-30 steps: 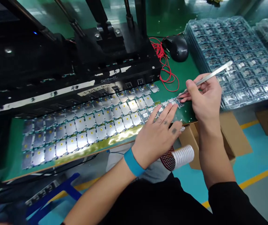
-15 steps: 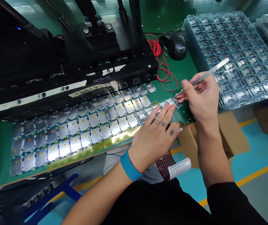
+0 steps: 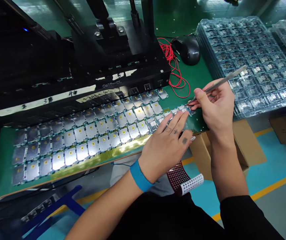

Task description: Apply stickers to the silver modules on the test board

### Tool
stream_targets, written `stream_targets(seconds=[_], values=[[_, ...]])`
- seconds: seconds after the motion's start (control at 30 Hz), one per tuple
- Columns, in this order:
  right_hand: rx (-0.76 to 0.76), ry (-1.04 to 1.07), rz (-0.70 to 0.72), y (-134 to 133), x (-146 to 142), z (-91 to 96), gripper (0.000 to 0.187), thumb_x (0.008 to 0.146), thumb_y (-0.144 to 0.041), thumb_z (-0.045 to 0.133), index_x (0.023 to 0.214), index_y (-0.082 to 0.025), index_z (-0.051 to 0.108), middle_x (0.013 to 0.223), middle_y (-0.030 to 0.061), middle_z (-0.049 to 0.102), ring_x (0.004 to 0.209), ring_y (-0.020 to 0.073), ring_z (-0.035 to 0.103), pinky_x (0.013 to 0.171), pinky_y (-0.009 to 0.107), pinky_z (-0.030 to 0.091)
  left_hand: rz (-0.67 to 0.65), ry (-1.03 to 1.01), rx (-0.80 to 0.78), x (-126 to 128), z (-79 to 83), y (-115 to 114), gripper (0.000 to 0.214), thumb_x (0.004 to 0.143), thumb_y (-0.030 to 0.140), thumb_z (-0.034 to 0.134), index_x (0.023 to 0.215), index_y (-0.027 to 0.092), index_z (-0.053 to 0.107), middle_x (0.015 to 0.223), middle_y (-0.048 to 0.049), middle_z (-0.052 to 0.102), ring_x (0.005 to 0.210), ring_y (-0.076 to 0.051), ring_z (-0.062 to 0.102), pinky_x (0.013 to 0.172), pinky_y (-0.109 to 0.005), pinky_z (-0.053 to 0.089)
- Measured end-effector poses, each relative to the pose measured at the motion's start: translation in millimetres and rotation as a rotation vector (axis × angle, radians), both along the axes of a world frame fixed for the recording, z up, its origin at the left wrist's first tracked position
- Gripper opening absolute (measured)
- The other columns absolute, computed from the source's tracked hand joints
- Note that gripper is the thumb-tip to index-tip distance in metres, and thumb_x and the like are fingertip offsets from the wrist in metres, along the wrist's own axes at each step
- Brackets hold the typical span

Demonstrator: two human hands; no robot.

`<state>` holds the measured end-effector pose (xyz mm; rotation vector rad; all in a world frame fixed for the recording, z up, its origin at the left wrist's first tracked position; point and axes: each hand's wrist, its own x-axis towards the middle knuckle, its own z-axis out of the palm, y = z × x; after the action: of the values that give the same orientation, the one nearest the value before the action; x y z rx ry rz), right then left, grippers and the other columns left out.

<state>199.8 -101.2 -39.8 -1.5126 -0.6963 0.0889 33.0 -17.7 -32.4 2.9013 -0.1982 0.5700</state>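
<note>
- My right hand (image 3: 216, 108) holds a pair of steel tweezers (image 3: 219, 85) in a narrow pinch between thumb and fingers, the tips down at the right end of the circuit modules (image 3: 182, 111); I cannot tell whether they touch one
- At that end, near the front right corner of the green bench mat (image 3: 197, 75), the circuit modules show bare boards with tiny parts; further left, silver shielded modules (image 3: 91, 130) with yellow dots sit in tight rows
- My left hand (image 3: 167, 146), wearing a blue wristband (image 3: 140, 175), lies open, its fingers spread across the bare modules at the front edge of the mat
- A black test fixture (image 3: 95, 66) with rocker switches runs along the back edge of the rows
- In the back right corner sit a black computer mouse (image 3: 189, 50) and tangled red wires (image 3: 174, 63)
- Stacked clear plastic trays (image 3: 247, 66) stand just beyond the right edge, above a cardboard box (image 3: 247, 143)
- A perforated strip (image 3: 184, 178) hangs below the front edge
- Compared with the previous frame, my hands and the tweezers sit almost the same, and the whole view has shifted only slightly
</note>
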Motion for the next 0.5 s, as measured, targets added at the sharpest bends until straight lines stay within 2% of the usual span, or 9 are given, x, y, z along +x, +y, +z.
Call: stream_targets(seconds=[0.13, 0.3, 0.5], values=[[-0.032, -0.069, 0.002, -5.3, -8.0, 6.9, 0.029, 0.087, -0.043, 0.078, 0.088, -0.022, 0.058, 0.073, -0.0038, 0.061, 0.062, 0.0129, 0.066, 0.057, 0.027, 0.056, 0.006, -0.006, 0.009, 0.5, -1.0, -0.3, 0.021, 0.101, 0.029, 0.049, 0.096, 0.012, 0.062, 0.146, -0.0257, 0.052, 0.138, -0.035, 0.050, 0.113, -0.054, 0.046], [-0.003, -0.146, 0.028, -8.0, -9.3, 4.6, 0.028, 0.086, -0.040, 0.079, 0.085, -0.021, 0.058, 0.075, -0.0039, 0.060, 0.063, 0.0119, 0.066, 0.057, 0.026, 0.056, 0.006, 0.004, 0.014, 0.4, -1.3, -0.3, 0.021, 0.101, 0.028, 0.048, 0.097, 0.013, 0.062, 0.146, -0.0252, 0.051, 0.139, -0.035, 0.049, 0.114, -0.054, 0.045], [0.029, -0.106, 0.010, -8.6, -8.2, 2.6, 0.032, 0.084, -0.044, 0.081, 0.087, -0.022, 0.057, 0.075, -0.0036, 0.059, 0.063, 0.0131, 0.066, 0.059, 0.028, 0.057, 0.012, -0.004, 0.023, 0.6, -2.7, -1.0, 0.020, 0.101, 0.030, 0.051, 0.096, 0.013, 0.060, 0.147, -0.0253, 0.051, 0.140, -0.035, 0.048, 0.115, -0.052, 0.043]])
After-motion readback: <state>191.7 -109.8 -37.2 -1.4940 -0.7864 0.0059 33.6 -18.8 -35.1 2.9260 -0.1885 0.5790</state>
